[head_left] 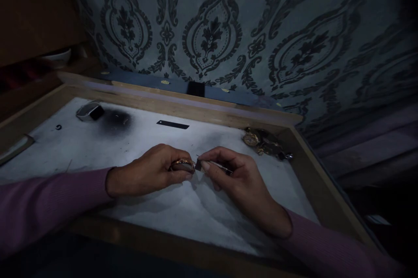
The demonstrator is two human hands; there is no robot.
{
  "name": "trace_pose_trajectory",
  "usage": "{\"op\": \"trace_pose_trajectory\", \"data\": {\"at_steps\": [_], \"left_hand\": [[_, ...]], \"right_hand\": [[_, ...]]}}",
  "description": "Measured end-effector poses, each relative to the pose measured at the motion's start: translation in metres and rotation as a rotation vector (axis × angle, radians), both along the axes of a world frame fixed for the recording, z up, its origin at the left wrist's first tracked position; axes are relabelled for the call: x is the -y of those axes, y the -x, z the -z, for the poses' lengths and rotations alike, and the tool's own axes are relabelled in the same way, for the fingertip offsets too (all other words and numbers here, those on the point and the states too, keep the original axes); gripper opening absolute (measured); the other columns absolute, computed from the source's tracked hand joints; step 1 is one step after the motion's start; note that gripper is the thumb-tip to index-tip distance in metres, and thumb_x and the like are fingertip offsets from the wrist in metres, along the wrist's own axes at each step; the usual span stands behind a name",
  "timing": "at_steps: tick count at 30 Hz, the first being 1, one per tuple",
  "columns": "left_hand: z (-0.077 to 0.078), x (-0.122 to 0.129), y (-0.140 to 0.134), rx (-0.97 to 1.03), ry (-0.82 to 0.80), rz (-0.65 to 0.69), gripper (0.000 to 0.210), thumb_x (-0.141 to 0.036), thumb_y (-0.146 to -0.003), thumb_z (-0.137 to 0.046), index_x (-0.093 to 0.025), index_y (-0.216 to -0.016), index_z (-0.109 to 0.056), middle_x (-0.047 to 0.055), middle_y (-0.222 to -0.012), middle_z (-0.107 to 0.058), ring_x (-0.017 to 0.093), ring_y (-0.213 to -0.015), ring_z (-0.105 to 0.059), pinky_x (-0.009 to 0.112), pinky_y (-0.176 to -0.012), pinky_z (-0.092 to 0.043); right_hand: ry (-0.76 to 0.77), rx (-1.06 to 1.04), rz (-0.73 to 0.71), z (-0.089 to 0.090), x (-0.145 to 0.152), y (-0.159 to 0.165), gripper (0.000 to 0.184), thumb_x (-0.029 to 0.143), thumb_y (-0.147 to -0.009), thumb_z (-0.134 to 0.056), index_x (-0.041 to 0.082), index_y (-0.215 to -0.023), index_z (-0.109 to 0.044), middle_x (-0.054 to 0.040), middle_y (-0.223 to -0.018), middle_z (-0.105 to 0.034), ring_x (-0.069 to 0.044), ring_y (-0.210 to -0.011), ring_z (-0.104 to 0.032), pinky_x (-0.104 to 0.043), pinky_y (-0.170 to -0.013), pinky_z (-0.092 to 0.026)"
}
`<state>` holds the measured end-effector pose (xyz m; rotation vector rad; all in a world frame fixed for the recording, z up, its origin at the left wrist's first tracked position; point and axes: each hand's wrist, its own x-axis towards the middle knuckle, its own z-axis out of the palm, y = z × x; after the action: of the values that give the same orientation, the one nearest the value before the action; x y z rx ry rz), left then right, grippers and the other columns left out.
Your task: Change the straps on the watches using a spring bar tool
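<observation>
In the middle of the head view, my left hand (pixel 152 171) is closed around a round watch case (pixel 182 165) with a gold-coloured rim, pinched between thumb and fingers. Facing it from the right, my right hand (pixel 233 173) is closed on a slim, light metal tool (pixel 219 166) lying across its fingers. At the right fingertips is a small dark flat piece (pixel 198 165), close beside the watch's edge; whether it is joined to the watch I cannot tell. Both hands are above a white work surface (pixel 143 139). The tool's tip is too small to make out.
A wooden rim (pixel 183 106) borders the work surface. A dark flat strip (pixel 173 124) lies beyond my hands. At the back left sits a grey metal block-like object (pixel 89 112), near a small black curled piece (pixel 58 127). Several watches (pixel 264 141) lie heaped at the right corner.
</observation>
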<state>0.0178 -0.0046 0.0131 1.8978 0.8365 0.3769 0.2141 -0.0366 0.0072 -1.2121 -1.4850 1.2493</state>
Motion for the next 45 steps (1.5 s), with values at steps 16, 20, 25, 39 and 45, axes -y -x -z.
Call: {"op": "trace_pose_trajectory", "data": {"at_steps": [16,20,25,39,45], "left_hand": [[0.0002,-0.0003,-0.0004,0.001,0.011,0.008,0.012,-0.021,-0.085,-0.054,-0.014,-0.076,-0.058,-0.005,-0.061,-0.045,0.008,-0.056,-0.04,0.018,-0.051,-0.031],[0.0,-0.0007,-0.0003,0.014,0.02,0.017,0.013,-0.022,-0.085,-0.054,-0.015,-0.075,-0.057,-0.005,-0.061,-0.044,0.008,-0.056,-0.04,0.018,-0.051,-0.031],[0.0005,-0.0011,0.0,0.012,0.016,0.012,0.013,-0.021,-0.085,-0.054,-0.015,-0.074,-0.056,-0.006,-0.06,-0.043,0.007,-0.055,-0.039,0.018,-0.051,-0.031],[0.0008,-0.0009,0.0002,0.019,0.007,0.015,0.013,-0.021,-0.085,-0.054,-0.015,-0.075,-0.058,-0.006,-0.061,-0.042,0.007,-0.055,-0.038,0.019,-0.051,-0.03],[0.0011,-0.0006,0.0002,0.011,-0.017,0.012,0.011,-0.019,-0.085,-0.054,-0.015,-0.076,-0.059,-0.006,-0.06,-0.043,0.008,-0.056,-0.039,0.019,-0.051,-0.03]], "right_hand": [[-0.009,0.011,-0.011,-0.0009,-0.0002,-0.0003,0.013,0.028,-0.079,-0.066,0.016,-0.079,-0.069,0.0,-0.064,-0.063,-0.007,-0.045,-0.046,-0.019,-0.041,-0.039],[0.013,0.008,-0.002,-0.0026,-0.0015,-0.0014,0.015,0.03,-0.078,-0.067,0.015,-0.08,-0.068,0.0,-0.065,-0.062,-0.007,-0.045,-0.045,-0.02,-0.04,-0.038],[0.029,-0.008,-0.011,-0.0042,-0.0003,-0.0009,0.014,0.03,-0.079,-0.067,0.016,-0.078,-0.069,0.0001,-0.065,-0.061,-0.006,-0.045,-0.044,-0.02,-0.041,-0.037],[0.022,0.011,-0.021,-0.0022,-0.0007,0.0,0.014,0.03,-0.079,-0.066,0.016,-0.079,-0.069,-0.0002,-0.064,-0.062,-0.007,-0.046,-0.046,-0.019,-0.041,-0.037],[0.016,0.014,-0.004,-0.0037,-0.0003,0.0002,0.015,0.031,-0.079,-0.067,0.016,-0.079,-0.07,-0.0004,-0.065,-0.062,-0.007,-0.046,-0.045,-0.02,-0.042,-0.039]]}}
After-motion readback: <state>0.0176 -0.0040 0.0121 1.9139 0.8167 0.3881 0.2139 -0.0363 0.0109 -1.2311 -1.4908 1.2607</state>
